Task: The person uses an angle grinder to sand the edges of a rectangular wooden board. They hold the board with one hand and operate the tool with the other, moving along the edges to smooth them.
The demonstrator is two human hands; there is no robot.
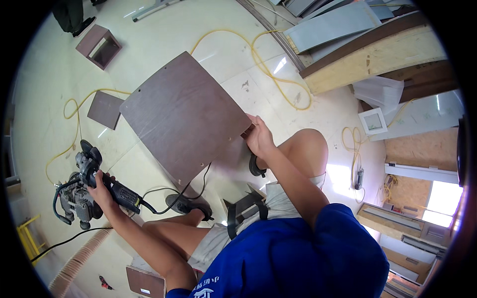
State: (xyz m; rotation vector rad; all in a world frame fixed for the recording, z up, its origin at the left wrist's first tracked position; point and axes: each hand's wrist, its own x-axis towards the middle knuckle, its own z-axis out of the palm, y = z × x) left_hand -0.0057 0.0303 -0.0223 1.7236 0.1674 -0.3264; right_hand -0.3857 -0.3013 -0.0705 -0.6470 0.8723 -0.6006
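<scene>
In my left hand [103, 192] is a black angle grinder [123, 194], held out to the left with its round disc end [88, 149] pointing away from me. The fingers wrap round the tool's body, and a black cord trails from its rear. A large square brown wooden panel [184, 116] lies tilted in front of me, with small chipped spots near its corners and edges. My right hand [260, 138] grips the panel at its right corner; some of those fingers are hidden beneath the edge. What supports the panel from below is mostly hidden.
A grey compressor-like machine [82, 204] stands below the grinder. A smaller brown board [105, 110] and an open brown box [99, 47] lie beyond. Yellow hose [271, 74] loops across the floor. Long panels [338, 27] are stacked right. Another person's foot [83, 26] shows far left.
</scene>
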